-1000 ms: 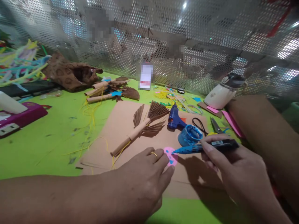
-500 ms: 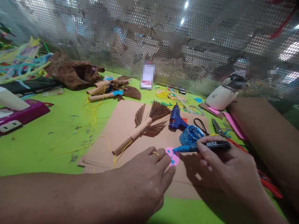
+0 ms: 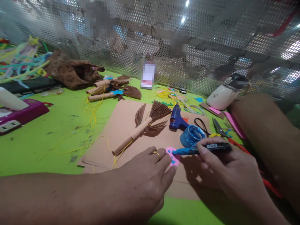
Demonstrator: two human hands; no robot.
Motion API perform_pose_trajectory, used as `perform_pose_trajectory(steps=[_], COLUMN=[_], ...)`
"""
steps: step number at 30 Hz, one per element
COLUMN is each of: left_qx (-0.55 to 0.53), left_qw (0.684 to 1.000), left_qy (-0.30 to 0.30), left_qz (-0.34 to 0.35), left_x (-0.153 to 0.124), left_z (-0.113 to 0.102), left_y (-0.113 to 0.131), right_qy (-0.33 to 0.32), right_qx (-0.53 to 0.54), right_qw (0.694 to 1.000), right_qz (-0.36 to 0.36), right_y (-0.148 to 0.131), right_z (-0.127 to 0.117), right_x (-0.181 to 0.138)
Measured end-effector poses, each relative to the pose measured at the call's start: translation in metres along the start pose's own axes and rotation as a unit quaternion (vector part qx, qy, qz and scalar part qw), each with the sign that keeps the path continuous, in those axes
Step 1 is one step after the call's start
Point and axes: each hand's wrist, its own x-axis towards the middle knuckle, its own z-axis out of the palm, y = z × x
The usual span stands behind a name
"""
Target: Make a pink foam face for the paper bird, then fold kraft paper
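Marker (image 3: 206, 148) has edged left — right fingers (image 3: 207, 155) pinching it, left fingers (image 3: 169, 175) pressed on pink disc (image 3: 175, 160).

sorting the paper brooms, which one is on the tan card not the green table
The lone paper broom beside the blue glue gun: it lies on the tan card. The others are bunched farther back on the green table.

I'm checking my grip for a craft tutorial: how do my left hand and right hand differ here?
1. The left hand lies palm down, its fingers pressing on the small pink paper disc. The right hand is curled around a black marker with a blue front end.
2. The left hand wears a gold ring. No ring shows on the right hand.

Both hands are over the tan card sheet.
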Motion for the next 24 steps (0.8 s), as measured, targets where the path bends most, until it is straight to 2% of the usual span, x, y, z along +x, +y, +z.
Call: perform_pose_trajectory(steps=[7, 13, 17, 24], left_qx=[-0.009, -0.014, -0.014, -0.017], left_qw=[1.000, 1.000, 1.000, 1.000], left_qy=[-0.002, -0.014, -0.019, -0.007], left_qz=[-0.004, -0.002, -0.004, -0.005], left_x=[0.0002, 0.0010, 0.0019, 0.0004], left_z=[-0.0029, -0.0047, -0.0054, -0.0037], left_y=[-0.0005, -0.0006, -0.0002, 0.0009], right_qy=[0.018, 0.015, -0.006, 0.011], right_qx=[0.026, 0.034, 0.041, 0.036], right_qw=[1.000, 0.998, 0.999, 0.999], right_qz=[-0.002, 0.047, 0.031, 0.021], right_y=[0.0019, 0.0011, 0.0015, 0.0004], right_z=[0.0000, -0.0009, -0.0004, 0.0018], right_x=[0.0006, 0.0017, 0.0024, 0.0007])
